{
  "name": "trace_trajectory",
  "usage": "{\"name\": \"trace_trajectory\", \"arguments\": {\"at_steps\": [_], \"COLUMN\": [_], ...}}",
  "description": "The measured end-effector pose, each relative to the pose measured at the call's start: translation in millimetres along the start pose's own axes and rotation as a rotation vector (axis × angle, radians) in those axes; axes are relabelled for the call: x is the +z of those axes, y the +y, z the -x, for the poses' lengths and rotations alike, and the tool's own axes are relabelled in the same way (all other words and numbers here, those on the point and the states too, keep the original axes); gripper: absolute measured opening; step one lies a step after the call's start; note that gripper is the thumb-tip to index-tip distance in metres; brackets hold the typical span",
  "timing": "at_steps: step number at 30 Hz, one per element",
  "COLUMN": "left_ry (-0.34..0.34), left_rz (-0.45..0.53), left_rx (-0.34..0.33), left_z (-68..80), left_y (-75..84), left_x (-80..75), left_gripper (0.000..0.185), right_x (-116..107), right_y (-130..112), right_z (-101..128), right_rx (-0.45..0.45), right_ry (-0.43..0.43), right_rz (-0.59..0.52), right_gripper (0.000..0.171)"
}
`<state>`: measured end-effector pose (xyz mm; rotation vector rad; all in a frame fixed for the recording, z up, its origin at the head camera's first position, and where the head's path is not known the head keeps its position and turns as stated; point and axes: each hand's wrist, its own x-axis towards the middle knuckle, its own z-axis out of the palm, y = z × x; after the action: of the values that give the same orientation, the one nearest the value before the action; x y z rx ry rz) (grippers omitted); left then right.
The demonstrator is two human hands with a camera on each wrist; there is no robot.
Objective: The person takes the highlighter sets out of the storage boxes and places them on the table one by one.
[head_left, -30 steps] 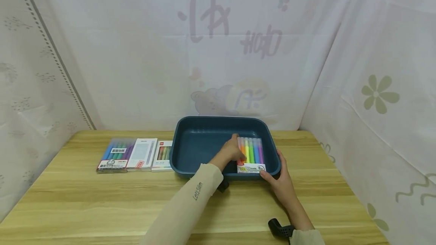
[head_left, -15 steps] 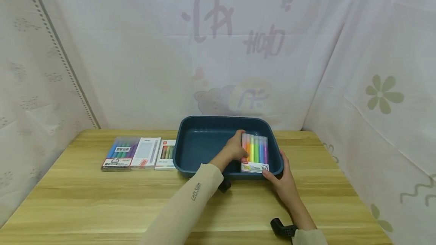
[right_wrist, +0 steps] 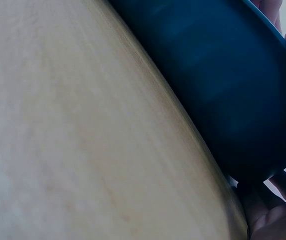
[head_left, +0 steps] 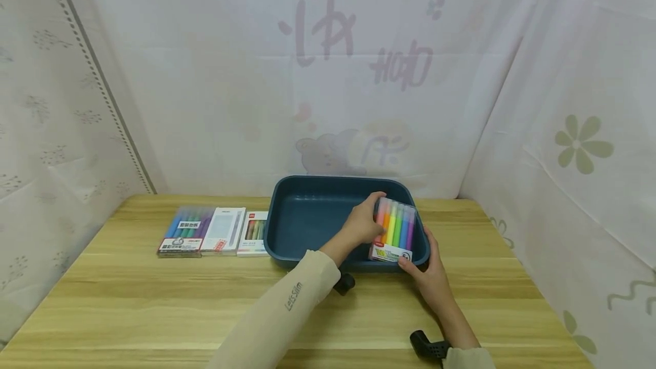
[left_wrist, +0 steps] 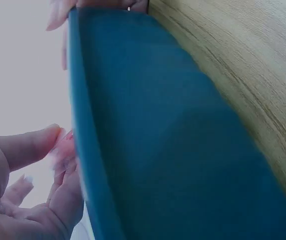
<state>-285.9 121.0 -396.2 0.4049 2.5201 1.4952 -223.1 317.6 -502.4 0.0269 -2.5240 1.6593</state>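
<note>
Six coloured highlighter pens in a clear plastic pack (head_left: pixel 394 230) with a white label are tilted over the right end of the dark blue plastic tray (head_left: pixel 307 215). The left hand (head_left: pixel 361 222) pinches its left side; the right hand (head_left: pixel 427 269) pinches its bottom corner.

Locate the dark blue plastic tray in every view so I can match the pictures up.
Head: the dark blue plastic tray sits centre on the wooden table, with both hands at its near right corner.
Left wrist: its outer wall fills the middle, rim to the left.
Right wrist: its wall fills the upper right.
Shared landmark: the wooden table beneath it.
</note>
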Motion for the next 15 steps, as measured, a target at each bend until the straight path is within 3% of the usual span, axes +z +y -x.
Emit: {"name": "trace_trajectory", "arguments": {"at_steps": [15], "left_ry": [0.086], "left_rz": [0.061], "left_rx": [0.022], "left_z": [11.0], "left_y": [-7.4], "left_x": [-14.7], "left_gripper": [0.082], "right_x": [1], "right_y": [1], "right_z": [1], "right_rx": [-0.007], "right_ry": [0.011], "right_rz": [-0.001], "right_gripper": [0.099]}}
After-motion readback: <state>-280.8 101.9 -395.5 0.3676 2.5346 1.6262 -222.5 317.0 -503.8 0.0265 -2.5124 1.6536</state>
